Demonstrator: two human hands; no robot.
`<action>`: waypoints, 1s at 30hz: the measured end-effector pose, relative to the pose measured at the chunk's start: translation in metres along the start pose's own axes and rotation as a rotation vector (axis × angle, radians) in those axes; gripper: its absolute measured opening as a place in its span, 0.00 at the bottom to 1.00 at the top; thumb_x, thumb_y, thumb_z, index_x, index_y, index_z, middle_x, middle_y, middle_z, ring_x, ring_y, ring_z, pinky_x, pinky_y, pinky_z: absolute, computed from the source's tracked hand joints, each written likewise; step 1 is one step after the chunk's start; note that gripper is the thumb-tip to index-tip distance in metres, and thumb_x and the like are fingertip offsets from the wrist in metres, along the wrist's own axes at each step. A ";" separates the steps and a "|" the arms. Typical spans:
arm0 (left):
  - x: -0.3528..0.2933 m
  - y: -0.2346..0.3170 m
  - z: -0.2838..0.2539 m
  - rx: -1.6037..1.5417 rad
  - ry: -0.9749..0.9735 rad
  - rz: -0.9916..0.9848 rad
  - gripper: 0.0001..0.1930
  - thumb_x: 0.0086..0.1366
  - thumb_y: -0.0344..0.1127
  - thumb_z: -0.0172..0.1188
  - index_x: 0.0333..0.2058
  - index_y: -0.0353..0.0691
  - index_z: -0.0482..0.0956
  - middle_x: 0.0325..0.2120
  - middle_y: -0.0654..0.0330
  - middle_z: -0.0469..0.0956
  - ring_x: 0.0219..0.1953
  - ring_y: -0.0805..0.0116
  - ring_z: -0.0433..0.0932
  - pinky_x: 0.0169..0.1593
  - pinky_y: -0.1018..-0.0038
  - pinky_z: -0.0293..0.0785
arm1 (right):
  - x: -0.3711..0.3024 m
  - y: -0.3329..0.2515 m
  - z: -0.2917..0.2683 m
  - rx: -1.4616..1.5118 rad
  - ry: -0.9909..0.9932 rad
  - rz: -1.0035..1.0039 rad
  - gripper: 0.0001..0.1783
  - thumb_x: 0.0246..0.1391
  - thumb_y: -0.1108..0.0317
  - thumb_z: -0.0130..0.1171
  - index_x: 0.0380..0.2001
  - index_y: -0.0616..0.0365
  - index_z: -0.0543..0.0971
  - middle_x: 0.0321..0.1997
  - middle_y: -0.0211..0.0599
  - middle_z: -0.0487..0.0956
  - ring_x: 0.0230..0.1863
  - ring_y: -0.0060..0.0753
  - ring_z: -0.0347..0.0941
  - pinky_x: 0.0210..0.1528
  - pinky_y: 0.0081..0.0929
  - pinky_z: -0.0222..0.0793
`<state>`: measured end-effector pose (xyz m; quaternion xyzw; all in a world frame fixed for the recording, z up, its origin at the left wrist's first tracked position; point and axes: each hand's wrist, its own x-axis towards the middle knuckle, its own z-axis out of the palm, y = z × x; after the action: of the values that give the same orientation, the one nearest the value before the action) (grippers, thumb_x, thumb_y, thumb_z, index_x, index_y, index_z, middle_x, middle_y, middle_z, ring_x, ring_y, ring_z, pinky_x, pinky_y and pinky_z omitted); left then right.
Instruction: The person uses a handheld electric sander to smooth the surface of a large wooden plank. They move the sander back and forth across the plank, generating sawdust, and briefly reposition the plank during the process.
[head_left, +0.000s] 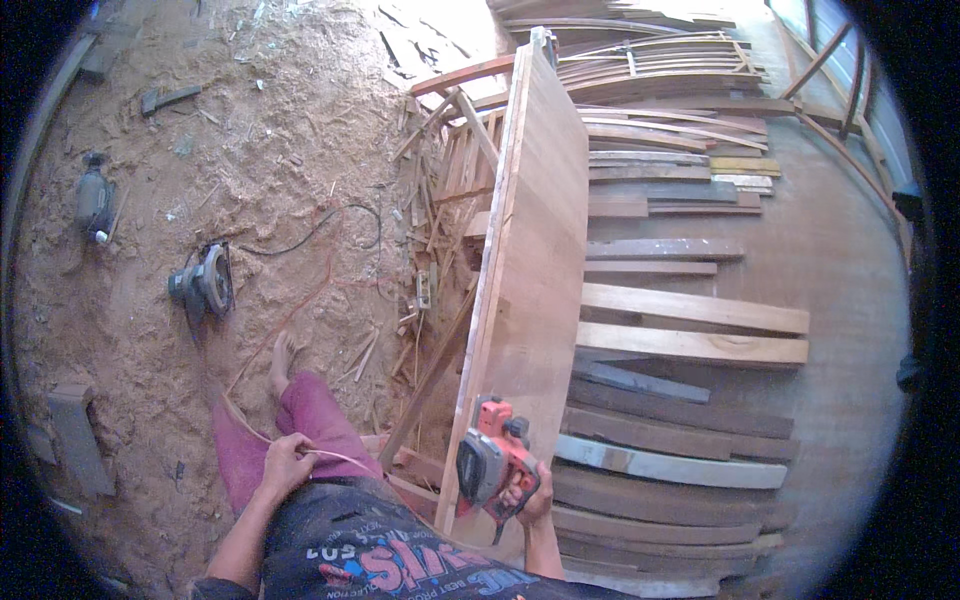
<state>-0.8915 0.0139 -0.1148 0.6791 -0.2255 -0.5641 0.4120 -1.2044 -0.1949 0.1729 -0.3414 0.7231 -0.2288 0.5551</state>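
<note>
My right hand is wrapped round the rear handle of a red and black electric planer. The planer is at the near end of a long, wide wooden panel, by its left edge. Whether its sole touches the wood I cannot tell. In front of my thigh, my left hand is closed with thumb and fingers pinching a thin reddish power cord. From there the cord runs over my leg to the ground on one side and across my shirt toward the planer on the other.
A circular saw with a dark cable lies on the sawdust-covered ground to the left. Another power tool lies beyond it. Offcuts and a wooden frame crowd the panel's left side. Several stacked planks line its right.
</note>
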 end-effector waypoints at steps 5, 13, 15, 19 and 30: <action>0.030 0.036 -0.003 -0.049 0.154 0.050 0.06 0.57 0.31 0.70 0.33 0.37 0.85 0.28 0.53 0.84 0.31 0.60 0.84 0.39 0.65 0.79 | 0.104 -0.097 0.063 0.016 -0.214 -0.062 0.32 0.68 0.33 0.40 0.28 0.50 0.72 0.11 0.23 0.64 0.10 0.26 0.60 0.16 0.31 0.61; 0.072 0.087 0.001 -0.129 0.316 -0.055 0.06 0.60 0.31 0.69 0.33 0.36 0.83 0.28 0.55 0.84 0.32 0.66 0.84 0.40 0.69 0.79 | 0.345 -0.350 0.253 -0.042 -0.508 -0.374 0.36 0.71 0.37 0.37 0.48 0.61 0.79 0.32 0.32 0.82 0.22 0.24 0.74 0.21 0.24 0.72; 0.077 0.100 0.010 -0.171 0.258 -0.071 0.06 0.62 0.31 0.69 0.34 0.36 0.83 0.28 0.56 0.84 0.33 0.69 0.84 0.40 0.70 0.79 | 0.373 -0.383 0.270 -0.069 -0.525 -0.191 0.35 0.65 0.29 0.41 0.34 0.51 0.76 0.23 0.24 0.77 0.18 0.23 0.70 0.19 0.26 0.68; 0.088 0.109 0.008 -0.202 0.256 -0.066 0.07 0.63 0.32 0.69 0.34 0.35 0.82 0.25 0.58 0.82 0.31 0.74 0.81 0.40 0.71 0.78 | 0.361 -0.345 0.221 -0.039 -0.426 -0.159 0.31 0.67 0.32 0.41 0.25 0.46 0.70 0.13 0.16 0.63 0.10 0.18 0.57 0.13 0.23 0.57; 0.070 0.031 -0.038 0.153 0.014 0.100 0.08 0.58 0.34 0.72 0.34 0.38 0.86 0.28 0.53 0.85 0.31 0.61 0.85 0.39 0.67 0.80 | 0.022 -0.029 0.013 -0.157 -0.090 -0.005 0.37 0.65 0.31 0.39 0.32 0.57 0.77 0.15 0.29 0.70 0.14 0.28 0.64 0.18 0.29 0.61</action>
<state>-0.8323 -0.0460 -0.1293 0.7005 -0.2988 -0.5191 0.3881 -1.1881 -0.2300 0.1758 -0.3955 0.7122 -0.1573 0.5582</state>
